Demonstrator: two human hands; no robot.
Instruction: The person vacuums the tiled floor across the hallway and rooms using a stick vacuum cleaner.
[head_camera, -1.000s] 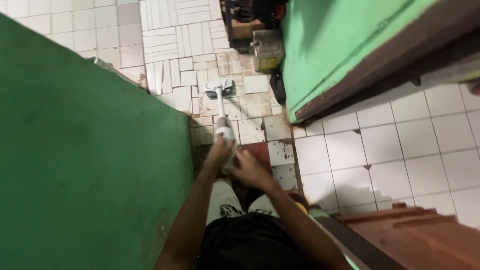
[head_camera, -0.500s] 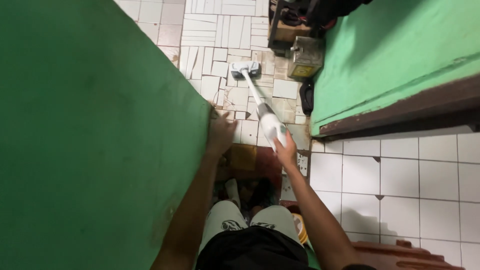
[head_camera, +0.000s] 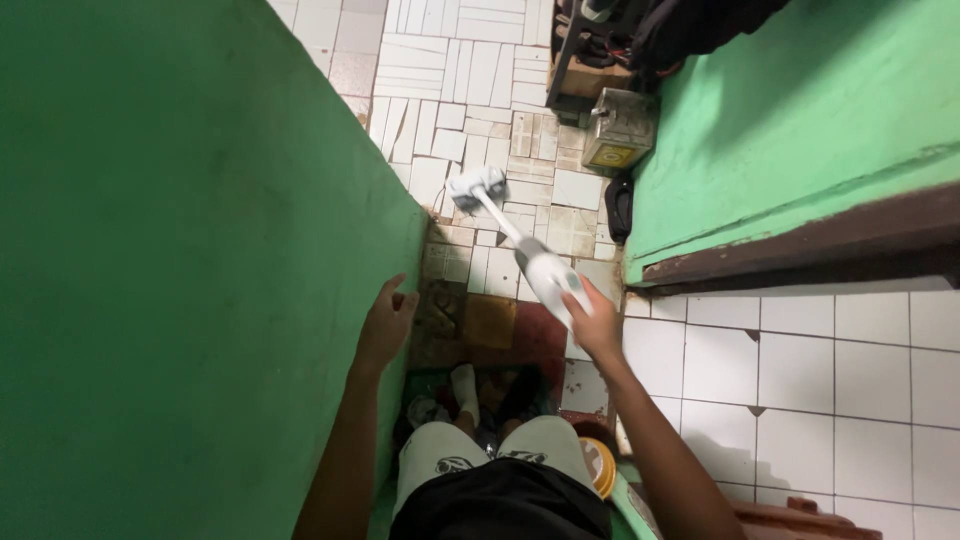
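1. One green wall (head_camera: 200, 270) filled the left side, and the left hand (head_camera: 385, 325) rested open and flat against its edge, holding nothing.
2. One tiled floor (head_camera: 800, 370), cracked and patchy in the middle. In my judgement the uneven pieces could snag the cleaning head.
3. One white stick vacuum (head_camera: 545, 270), gripped at its body by the right hand (head_camera: 597, 325), fingers wrapped closed; its head (head_camera: 476, 186) sat out on the broken tiles.
4. One metal can (head_camera: 620, 128) stood near the sweep path; a wide stroke might knock it.
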